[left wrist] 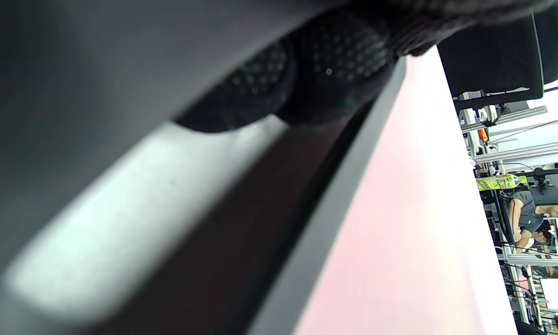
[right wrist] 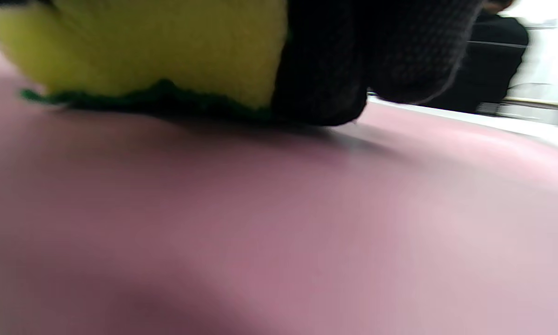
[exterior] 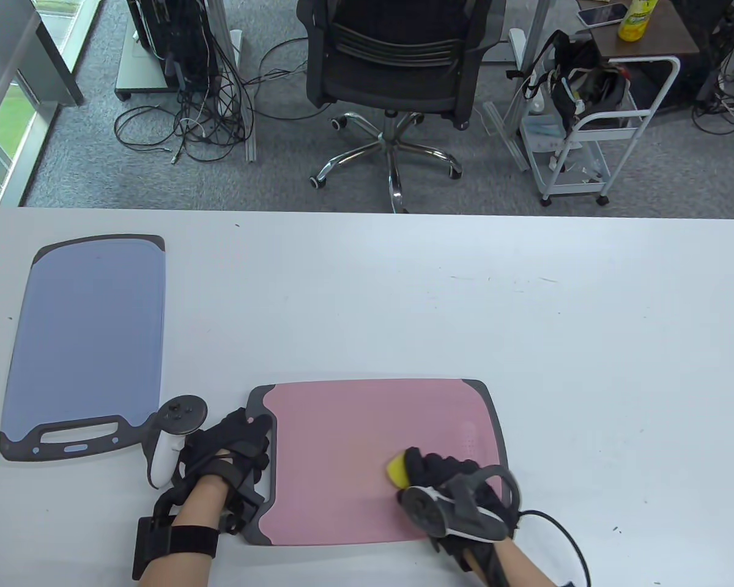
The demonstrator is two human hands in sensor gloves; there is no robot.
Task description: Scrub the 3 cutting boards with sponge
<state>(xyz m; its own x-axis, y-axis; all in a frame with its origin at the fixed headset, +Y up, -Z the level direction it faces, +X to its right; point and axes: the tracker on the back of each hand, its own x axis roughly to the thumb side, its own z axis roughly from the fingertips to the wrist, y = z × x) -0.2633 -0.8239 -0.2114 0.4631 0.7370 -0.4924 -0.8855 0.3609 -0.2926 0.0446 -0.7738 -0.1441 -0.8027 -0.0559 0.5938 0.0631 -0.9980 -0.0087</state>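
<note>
**Near the front edge of the surface: sponge on pink board**

On the white surface [exterior: 404,293], toward its front edge, lay a pink cutting board [exterior: 342,452] with a grey rim, handle end to the left. At its right-hand part, pressed flat by the right hand [exterior: 459,489]: a yellow sponge [exterior: 396,469], green scouring side down against the pink face, gloved fingers [right wrist: 400,51] curled over its top and gripping it. At the board's grey handle end, held steady by the left hand [exterior: 232,452]: fingertips [left wrist: 335,70] resting on the rim, fingers bent over the handle, grip itself not clearly shown. Farther left and well apart, lying flat with handle toward the front edge: a blue cutting board [exterior: 88,330]. Only two boards in view. Beyond the surface, on the carpet: a black office chair [exterior: 397,67] and a white cart [exterior: 593,134].
</note>
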